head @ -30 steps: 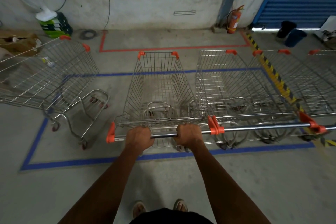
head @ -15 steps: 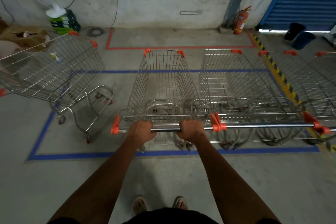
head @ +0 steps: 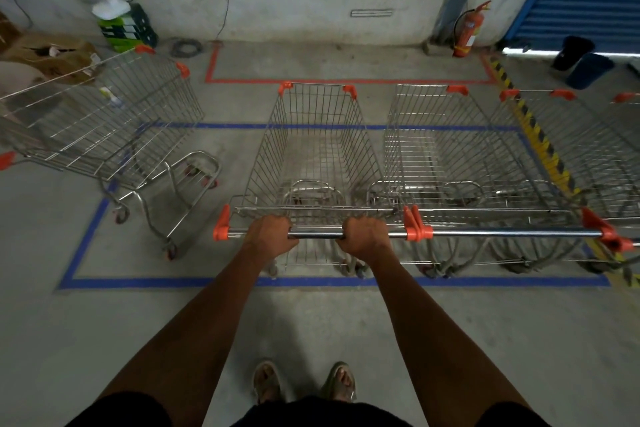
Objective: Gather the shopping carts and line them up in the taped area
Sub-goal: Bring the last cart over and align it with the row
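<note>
A steel shopping cart (head: 317,149) with orange corner caps stands in front of me inside the blue taped area (head: 166,282). My left hand (head: 270,234) and my right hand (head: 363,236) both grip its handle bar (head: 315,236). Close on its right a second cart (head: 450,149) stands parallel, and a third cart (head: 595,149) stands further right over the yellow-black floor stripe. Another cart (head: 100,125) sits askew at the left, straddling the blue tape's left edge.
A red taped rectangle (head: 346,81) lies beyond the blue one. The far wall has a fire extinguisher (head: 467,31), a fan on a green crate (head: 124,28) and cardboard at left. Dark bins (head: 585,62) stand by the blue shutter. My feet (head: 304,381) are behind the tape.
The held cart and my view have shifted slightly forward and to the right; the cart now sits closer beside the second cart. Both hands keep their grip.
</note>
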`<state>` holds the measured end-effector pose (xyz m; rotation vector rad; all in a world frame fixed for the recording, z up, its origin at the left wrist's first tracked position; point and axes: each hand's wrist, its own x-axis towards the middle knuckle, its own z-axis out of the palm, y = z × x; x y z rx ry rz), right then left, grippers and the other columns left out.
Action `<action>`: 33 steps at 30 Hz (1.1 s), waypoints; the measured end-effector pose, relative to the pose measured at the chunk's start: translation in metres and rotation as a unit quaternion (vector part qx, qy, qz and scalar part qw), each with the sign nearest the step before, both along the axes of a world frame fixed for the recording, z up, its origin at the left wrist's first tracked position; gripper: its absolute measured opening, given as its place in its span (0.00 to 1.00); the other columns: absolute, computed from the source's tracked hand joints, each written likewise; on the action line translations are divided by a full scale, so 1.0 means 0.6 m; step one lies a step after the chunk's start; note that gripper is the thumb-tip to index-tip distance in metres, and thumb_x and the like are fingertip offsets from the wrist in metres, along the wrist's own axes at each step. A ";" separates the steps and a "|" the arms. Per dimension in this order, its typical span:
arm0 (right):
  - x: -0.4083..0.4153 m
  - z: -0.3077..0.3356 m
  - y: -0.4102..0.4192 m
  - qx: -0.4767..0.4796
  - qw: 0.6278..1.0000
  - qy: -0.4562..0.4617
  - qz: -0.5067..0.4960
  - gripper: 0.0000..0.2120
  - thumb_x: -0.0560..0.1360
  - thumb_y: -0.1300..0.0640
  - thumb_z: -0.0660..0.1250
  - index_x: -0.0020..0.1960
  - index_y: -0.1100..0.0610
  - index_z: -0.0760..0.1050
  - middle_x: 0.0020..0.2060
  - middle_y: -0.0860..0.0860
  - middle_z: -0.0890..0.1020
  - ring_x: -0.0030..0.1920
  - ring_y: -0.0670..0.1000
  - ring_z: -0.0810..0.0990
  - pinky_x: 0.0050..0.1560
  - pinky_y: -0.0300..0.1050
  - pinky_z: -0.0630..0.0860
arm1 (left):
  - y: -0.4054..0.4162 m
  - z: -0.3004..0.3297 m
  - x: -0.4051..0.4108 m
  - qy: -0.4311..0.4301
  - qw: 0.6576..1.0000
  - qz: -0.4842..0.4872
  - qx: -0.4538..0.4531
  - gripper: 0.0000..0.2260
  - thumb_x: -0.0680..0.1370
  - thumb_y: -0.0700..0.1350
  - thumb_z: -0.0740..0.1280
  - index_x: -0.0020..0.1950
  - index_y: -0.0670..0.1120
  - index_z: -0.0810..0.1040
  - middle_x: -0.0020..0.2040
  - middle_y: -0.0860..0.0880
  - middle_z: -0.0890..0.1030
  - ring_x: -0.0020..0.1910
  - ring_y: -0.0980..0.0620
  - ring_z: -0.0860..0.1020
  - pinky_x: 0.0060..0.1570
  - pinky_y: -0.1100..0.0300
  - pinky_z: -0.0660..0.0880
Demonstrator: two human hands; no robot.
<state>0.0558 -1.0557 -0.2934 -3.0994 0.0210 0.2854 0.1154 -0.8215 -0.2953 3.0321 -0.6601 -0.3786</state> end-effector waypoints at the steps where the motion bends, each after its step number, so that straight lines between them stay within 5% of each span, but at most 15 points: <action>1: -0.001 0.001 0.001 0.001 1.000 0.001 0.001 0.17 0.75 0.38 0.66 0.43 0.52 0.78 0.34 0.49 0.80 0.38 0.53 0.82 0.48 0.50 0.81 | 0.001 0.000 0.000 0.001 1.000 0.000 -0.002 0.16 0.73 0.61 0.68 0.49 0.50 0.82 0.41 0.49 0.82 0.41 0.49 0.81 0.44 0.56 0.78; 5: -0.006 0.006 0.001 0.004 1.000 -0.003 0.007 0.19 0.76 0.36 0.64 0.46 0.51 0.79 0.35 0.49 0.79 0.39 0.53 0.82 0.47 0.48 0.77 | 0.007 0.004 -0.004 -0.008 0.999 -0.017 -0.029 0.15 0.72 0.59 0.68 0.50 0.49 0.81 0.43 0.49 0.83 0.43 0.48 0.81 0.44 0.56 0.78; 9: -0.020 0.006 0.005 0.013 0.996 -0.079 0.032 0.34 0.71 0.22 0.52 0.43 0.50 0.78 0.34 0.47 0.80 0.36 0.52 0.80 0.46 0.48 0.74 | 0.018 0.015 -0.013 -0.002 0.993 -0.017 -0.120 0.13 0.70 0.56 0.71 0.49 0.50 0.77 0.44 0.50 0.82 0.44 0.48 0.81 0.45 0.56 0.76; 12: -0.029 0.005 0.013 0.025 0.987 -0.137 0.074 0.37 0.73 0.20 0.45 0.51 0.49 0.77 0.44 0.50 0.83 0.46 0.54 0.81 0.53 0.52 0.71 | 0.037 0.020 -0.026 0.002 0.979 -0.009 -0.204 0.15 0.70 0.54 0.74 0.50 0.51 0.74 0.49 0.52 0.79 0.49 0.51 0.78 0.51 0.55 0.74; 20: 0.020 0.035 0.128 0.031 0.975 -0.190 0.115 0.25 0.81 0.34 0.52 0.56 0.51 0.77 0.52 0.51 0.81 0.54 0.54 0.77 0.56 0.53 0.68 | 0.139 0.030 -0.043 -0.113 0.963 0.028 -0.244 0.19 0.70 0.59 0.71 0.57 0.52 0.74 0.52 0.53 0.77 0.56 0.52 0.75 0.71 0.48 0.64; 24: 0.070 0.048 0.244 0.031 0.965 -0.210 0.152 0.19 0.82 0.40 0.55 0.54 0.52 0.78 0.50 0.52 0.81 0.51 0.55 0.78 0.53 0.53 0.71 | 0.234 0.058 -0.032 -0.126 0.959 0.021 -0.254 0.15 0.73 0.53 0.69 0.57 0.50 0.74 0.52 0.51 0.77 0.53 0.49 0.77 0.55 0.52 0.72; 28: 0.119 0.060 0.396 0.022 0.958 -0.225 0.177 0.15 0.82 0.45 0.58 0.53 0.54 0.78 0.47 0.53 0.81 0.48 0.57 0.78 0.51 0.54 0.70 | 0.366 0.071 -0.018 -0.118 0.959 0.036 -0.254 0.13 0.73 0.53 0.67 0.56 0.52 0.73 0.51 0.53 0.76 0.53 0.51 0.77 0.56 0.51 0.73; 33: 0.159 0.062 0.611 0.046 0.951 -0.243 0.185 0.14 0.81 0.48 0.58 0.48 0.54 0.78 0.43 0.54 0.81 0.46 0.58 0.79 0.48 0.54 0.71 | 0.561 0.086 -0.007 -0.151 0.952 0.047 -0.263 0.12 0.73 0.49 0.70 0.56 0.51 0.75 0.51 0.54 0.77 0.51 0.55 0.77 0.54 0.62 0.67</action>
